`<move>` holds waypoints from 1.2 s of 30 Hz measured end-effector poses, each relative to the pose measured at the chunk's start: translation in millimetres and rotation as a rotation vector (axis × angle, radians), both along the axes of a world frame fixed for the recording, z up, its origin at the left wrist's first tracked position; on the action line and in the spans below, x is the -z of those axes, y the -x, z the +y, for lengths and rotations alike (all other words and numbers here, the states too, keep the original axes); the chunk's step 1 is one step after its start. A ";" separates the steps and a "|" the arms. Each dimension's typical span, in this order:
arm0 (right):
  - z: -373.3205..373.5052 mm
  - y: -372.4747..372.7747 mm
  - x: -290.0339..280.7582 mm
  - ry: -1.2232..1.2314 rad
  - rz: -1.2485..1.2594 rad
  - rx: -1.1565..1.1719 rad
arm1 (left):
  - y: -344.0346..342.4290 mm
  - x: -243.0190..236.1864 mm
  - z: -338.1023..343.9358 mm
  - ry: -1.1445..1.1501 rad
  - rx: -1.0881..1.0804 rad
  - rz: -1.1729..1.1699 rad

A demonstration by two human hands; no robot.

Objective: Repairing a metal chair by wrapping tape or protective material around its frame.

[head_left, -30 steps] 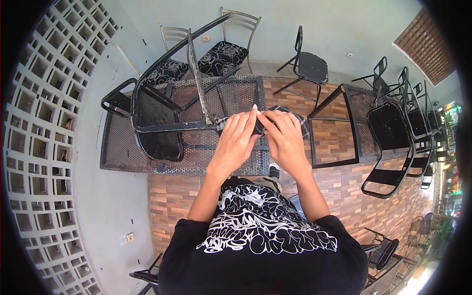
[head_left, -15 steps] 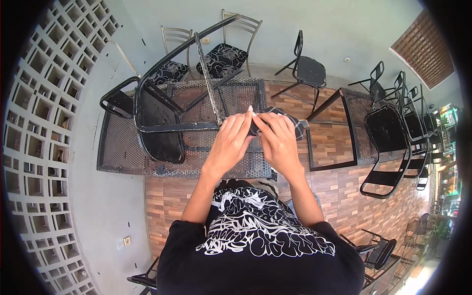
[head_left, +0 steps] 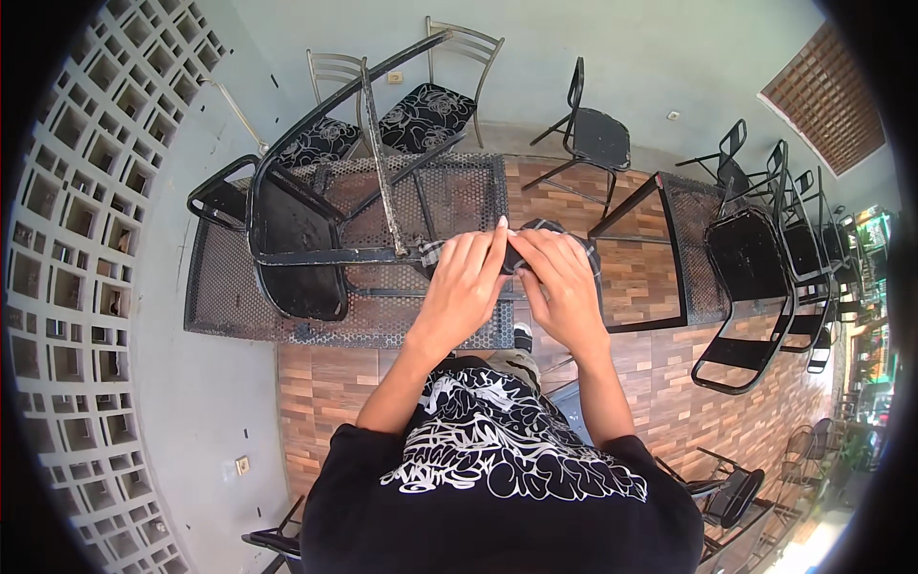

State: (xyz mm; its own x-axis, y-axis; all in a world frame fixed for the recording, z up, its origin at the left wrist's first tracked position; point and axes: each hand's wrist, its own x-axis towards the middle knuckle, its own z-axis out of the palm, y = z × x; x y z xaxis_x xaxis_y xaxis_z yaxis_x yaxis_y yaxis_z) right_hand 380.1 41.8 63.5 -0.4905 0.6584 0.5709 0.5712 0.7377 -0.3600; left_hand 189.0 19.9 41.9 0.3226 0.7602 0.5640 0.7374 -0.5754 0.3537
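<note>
While both hands, left hand (head_left: 466, 287) and right hand (head_left: 564, 285), pinch the checked cloth (head_left: 535, 230) over the mesh worktop (head_left: 287, 320), we judge folding underway; next needs a flat crease.

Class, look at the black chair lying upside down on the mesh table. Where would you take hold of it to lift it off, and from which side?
Grip the black chair by its seat-frame tube nearest the person, close to the left hand, coming from the table's near edge. That bar lies roughly level, bare and within reach, while the legs slant away over the mesh table.
</note>
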 end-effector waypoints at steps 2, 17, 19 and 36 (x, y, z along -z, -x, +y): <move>1.2 -1.1 0.6 -0.010 0.007 0.008 | -2.1 1.8 0.9 0.053 -0.008 -0.034; -5.8 44.8 5.4 -0.012 -0.054 0.013 | 45.9 7.6 -3.4 0.076 0.055 -0.111; -7.0 50.0 9.1 -0.022 -0.045 0.018 | 49.2 7.6 -2.3 0.059 0.053 -0.097; -2.4 22.3 -4.8 0.045 0.015 -0.010 | 26.4 4.3 1.8 0.005 0.009 -0.039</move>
